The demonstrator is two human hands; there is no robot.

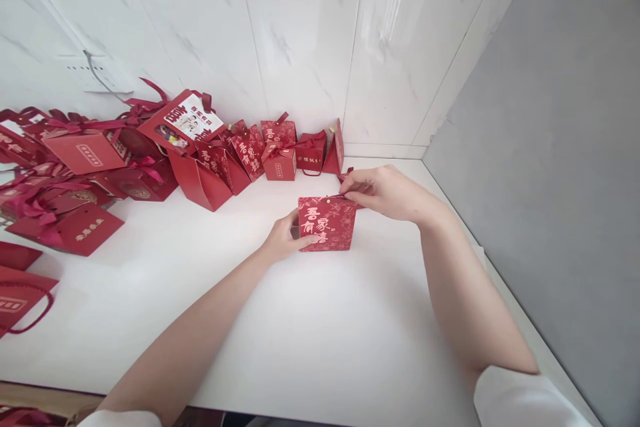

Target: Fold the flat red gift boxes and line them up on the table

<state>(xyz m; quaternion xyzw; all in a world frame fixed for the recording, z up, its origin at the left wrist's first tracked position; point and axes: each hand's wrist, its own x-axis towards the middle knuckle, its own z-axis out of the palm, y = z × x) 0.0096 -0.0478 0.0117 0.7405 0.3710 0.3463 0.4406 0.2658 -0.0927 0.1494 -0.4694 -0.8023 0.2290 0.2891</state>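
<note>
Wears white sleeves [530, 400], near left and near right. Holds red box [330, 225] upright on worktop [320, 327], right of centre. Grasps its left side with left hand [284, 237], thumb across printed front. Pinches its top edge with right hand [383, 192]; cannot tell whether ribbon or card between fingertips. Finds more boxes [281, 168] on far side, by tiled wall [300, 27], centre to left, several with bows [46, 215]. Finds rope-handled box [35, 287] at near left, partly out of view.

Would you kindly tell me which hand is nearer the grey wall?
Right. The right hand is left of the grey wall; the left hand, holding a red box, is farther left.
</note>
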